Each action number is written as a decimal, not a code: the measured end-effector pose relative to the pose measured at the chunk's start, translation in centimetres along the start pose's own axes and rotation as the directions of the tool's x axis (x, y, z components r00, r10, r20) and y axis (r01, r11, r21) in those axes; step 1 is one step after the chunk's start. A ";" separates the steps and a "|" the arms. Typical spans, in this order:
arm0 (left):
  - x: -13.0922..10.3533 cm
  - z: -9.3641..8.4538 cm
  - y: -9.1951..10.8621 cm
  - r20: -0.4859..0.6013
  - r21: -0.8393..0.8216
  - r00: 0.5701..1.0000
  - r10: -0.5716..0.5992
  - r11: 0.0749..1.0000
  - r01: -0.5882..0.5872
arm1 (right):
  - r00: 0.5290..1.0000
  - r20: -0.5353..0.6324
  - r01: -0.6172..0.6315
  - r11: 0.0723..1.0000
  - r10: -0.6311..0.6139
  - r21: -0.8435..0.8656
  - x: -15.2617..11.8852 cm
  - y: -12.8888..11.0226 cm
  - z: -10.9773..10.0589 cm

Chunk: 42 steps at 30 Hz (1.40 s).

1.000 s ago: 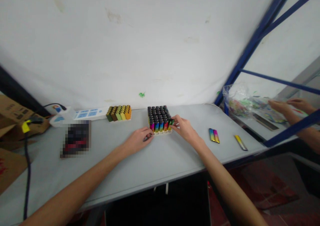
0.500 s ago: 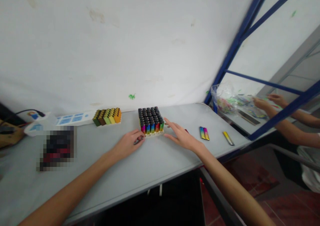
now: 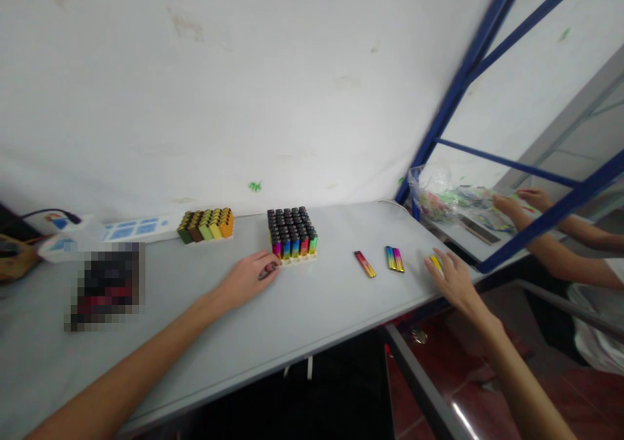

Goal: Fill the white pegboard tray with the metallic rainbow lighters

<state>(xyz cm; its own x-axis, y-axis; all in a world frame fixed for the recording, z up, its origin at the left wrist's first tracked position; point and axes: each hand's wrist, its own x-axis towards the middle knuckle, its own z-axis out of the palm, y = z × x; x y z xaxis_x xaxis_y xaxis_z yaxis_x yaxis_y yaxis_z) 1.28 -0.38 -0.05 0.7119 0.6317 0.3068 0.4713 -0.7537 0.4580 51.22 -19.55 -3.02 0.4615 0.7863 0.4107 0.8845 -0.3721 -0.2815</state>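
Upright lighters (image 3: 291, 222) with black tops and rainbow bodies stand packed in a pale rack (image 3: 307, 257) on the table. My left hand (image 3: 256, 272) rests at the rack's front left corner, fingers curled round something small and dark that I cannot make out. Far to the right, my right hand (image 3: 453, 276) reaches over a yellow lighter (image 3: 437, 264). Its fingers are apart, and partly cover that lighter. Between the rack and this hand lie a red-and-yellow lighter (image 3: 365, 264) and a pair of blue and pink lighters (image 3: 394, 258), flat on the table.
A second block of green, brown and orange lighters (image 3: 205, 225) stands at the back left beside a white power strip (image 3: 136, 229). A pixelated dark item (image 3: 108, 284) lies at left. Beyond the blue metal frame (image 3: 446, 102), another person's hands (image 3: 517, 204) work near a plastic bag (image 3: 433, 190).
My right hand has moved from the rack's right side to the yellow lighter at the far right, uncovering the red-and-yellow lighter. My left hand stays at the rack's corner.
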 end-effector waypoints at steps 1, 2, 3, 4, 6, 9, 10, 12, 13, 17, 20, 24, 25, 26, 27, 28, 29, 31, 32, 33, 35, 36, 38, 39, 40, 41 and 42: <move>0.0 0.0 0.0 -0.001 0.000 1.000 0.000 1.000 0.000 | 0.998 0.055 -0.035 0.999 0.034 0.003 0.1 -0.1 0.5; 0.0 0.0 0.0 -0.003 0.001 1.000 -0.001 1.000 0.001 | 0.993 0.105 -0.049 0.999 0.047 0.017 0.1 -0.8 1.0; 0.0 0.0 0.1 -0.003 0.003 1.000 -0.001 1.000 0.001 | 0.989 0.142 -0.044 0.998 0.038 0.040 0.3 -1.8 1.4; 0.0 -0.1 0.1 -0.001 0.004 1.000 -0.001 1.000 0.001 | 0.986 0.169 -0.019 0.998 0.007 0.067 0.4 -3.2 1.8; -0.1 -0.1 0.1 0.000 0.002 1.000 0.003 1.000 -0.003 | 0.975 0.211 0.049 0.992 -0.073 0.117 0.7 -6.5 2.5; -0.1 -0.1 0.0 -0.004 -0.006 1.000 0.008 1.000 -0.008 | 0.959 0.222 0.149 0.980 -0.177 0.135 1.0 -11.1 3.4; -0.1 0.0 0.0 -0.008 -0.007 1.000 0.009 1.000 -0.009 | 0.952 0.214 0.191 0.972 -0.218 0.140 1.0 -12.3 3.8; -0.2 0.0 -0.1 -0.011 0.000 1.000 0.014 1.000 -0.014 | 0.939 0.174 0.273 0.951 -0.297 0.146 0.9 -14.3 4.5; -0.2 0.1 -0.2 -0.010 0.005 1.000 0.017 1.000 -0.017 | 0.930 0.153 0.314 0.938 -0.335 0.148 0.8 -15.1 4.9; -0.3 0.1 -0.2 -0.007 0.023 1.000 0.023 0.999 -0.023 | 0.885 0.110 0.432 0.886 -0.452 0.168 0.7 -17.7 6.1; -0.3 0.0 0.0 -0.005 0.015 1.000 0.028 1.000 -0.028 | 0.865 0.099 0.466 0.861 -0.491 0.203 1.2 -19.1 6.7; -0.3 0.0 0.1 -0.011 0.007 1.000 0.025 1.000 -0.025 | 0.864 0.120 0.446 0.854 -0.489 0.268 2.6 -19.9 6.9; -0.3 0.0 0.1 -0.014 0.004 1.000 0.024 1.000 -0.024 | 0.870 0.121 0.430 0.856 -0.478 0.289 3.1 -19.8 6.7; -0.3 0.1 0.1 -0.017 0.001 1.000 0.023 1.000 -0.023 | 0.880 0.117 0.409 0.859 -0.461 0.306 3.7 -19.6 6.5; -0.3 0.1 0.0 -0.018 -0.002 1.000 0.024 1.000 -0.024 | 0.893 0.110 0.384 0.867 -0.437 0.318 4.3 -19.3 6.2; -0.4 0.2 -0.1 -0.019 -0.004 1.000 0.023 1.000 -0.023 | 0.905 0.106 0.361 0.875 -0.413 0.322 5.1 -18.9 5.9; -0.4 0.3 -0.2 -0.019 -0.003 1.000 0.023 1.000 -0.023 | 0.914 0.113 0.340 0.887 -0.390 0.314 5.9 -18.5 5.7; -0.4 0.4 -0.3 -0.015 0.002 1.000 0.023 1.000 -0.023 | 0.912 0.179 0.315 0.910 -0.368 0.268 7.3 -17.7 5.3; -0.4 0.4 -0.3 -0.013 0.005 1.000 0.022 1.000 -0.022 | 0.904 0.224 0.310 0.920 -0.364 0.241 7.9 -17.4 5.2; -0.3 0.4 -0.3 -0.012 0.009 1.000 0.022 1.000 -0.022 | 0.892 0.271 0.309 0.925 -0.362 0.220 8.4 -17.2 5.2; -0.3 0.3 -0.3 -0.009 0.015 1.000 0.024 1.000 -0.024 | 0.868 0.344 0.300 0.930 -0.358 0.210 9.1 -17.2 5.3; -0.3 0.3 -0.3 -0.009 0.018 1.000 0.025 1.000 -0.025 | 0.861 0.367 0.291 0.932 -0.353 0.215 9.2 -17.2 5.3; -0.3 0.3 -0.2 -0.008 0.023 1.000 0.028 0.999 -0.027 | 0.859 0.374 0.277 0.932 -0.350 0.235 9.1 -17.4 5.3; -0.3 0.3 -0.2 -0.007 0.023 1.000 0.028 0.999 -0.027 | 0.866 0.353 0.274 0.928 -0.353 0.254 9.0 -17.5 5.2; -0.4 0.3 -0.2 -0.007 0.024 1.000 0.027 0.999 -0.027 | 0.873 0.324 0.276 0.918 -0.363 0.287 8.8 -17.6 5.0; -0.4 0.3 -0.2 -0.006 0.024 1.000 0.026 0.999 -0.026 | 0.877 0.289 0.281 0.898 -0.384 0.340 8.5 -17.7 4.8; -0.4 0.3 -0.2 -0.005 0.026 1.000 0.026 0.999 -0.026 | 0.876 0.253 0.285 0.865 -0.410 0.414 8.2 -17.9 4.5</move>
<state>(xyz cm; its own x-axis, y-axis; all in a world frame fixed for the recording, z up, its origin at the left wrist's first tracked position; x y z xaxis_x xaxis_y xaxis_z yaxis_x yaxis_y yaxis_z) 1.09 -0.53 -0.53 0.7217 0.6124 0.3226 0.4658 -0.7745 0.4280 38.92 -4.23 1.53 0.0247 0.9663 0.2562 0.8680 0.1064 -0.4851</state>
